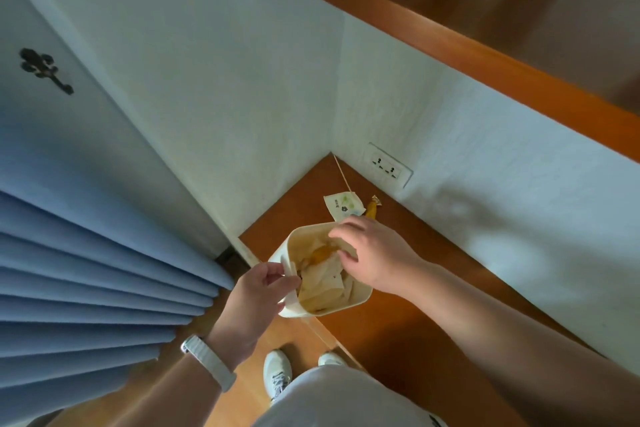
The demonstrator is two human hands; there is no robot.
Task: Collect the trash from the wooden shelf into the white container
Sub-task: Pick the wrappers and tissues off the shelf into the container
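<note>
Left hand pinches white container rim; right hand, fingers loosely spread, covers it, hiding packet edge

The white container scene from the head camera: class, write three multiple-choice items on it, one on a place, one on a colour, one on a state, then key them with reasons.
1. Where does the printed packet lie?
A. on the wooden shelf near the corner
B. on the floor
C. on the curtain

2. What colour is the curtain?
A. red
B. blue
C. green

3. The white container is:
A. empty
B. lidded
C. holding crumpled paper

Key: 1 A, it lies beyond the right hand; 2 B, the folds look blue; 3 C, paper shows inside, the left hand grips the rim.
</note>
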